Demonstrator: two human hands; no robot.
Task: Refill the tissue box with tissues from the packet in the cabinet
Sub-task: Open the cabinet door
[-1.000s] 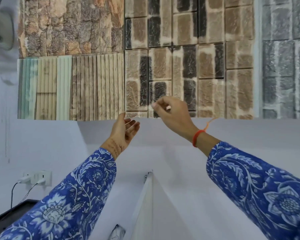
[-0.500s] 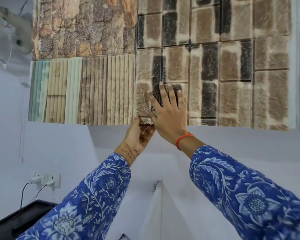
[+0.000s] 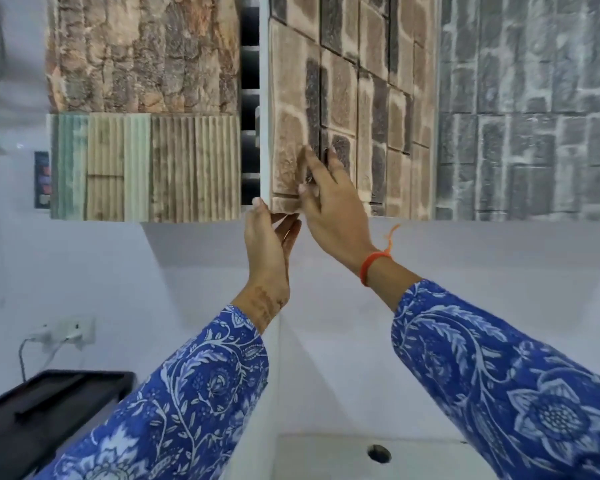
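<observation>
Left hand (image 3: 269,237) hooked the cabinet door (image 3: 343,109) at its bottom corner, fingers curled on the edge, right hand (image 3: 329,199) spread flat at 1 o'clock, likely steadying the swing; tissue packet not visible.

The cabinet (image 3: 343,109) ran off the top edge; its dark gap (image 3: 250,98) showed nothing clear. Right fingertips (image 3: 312,161) were motion-blurred.

Home utility corner: wall cabinet (image 3: 343,98), sink (image 3: 361,455), socket (image 3: 73,329).
</observation>
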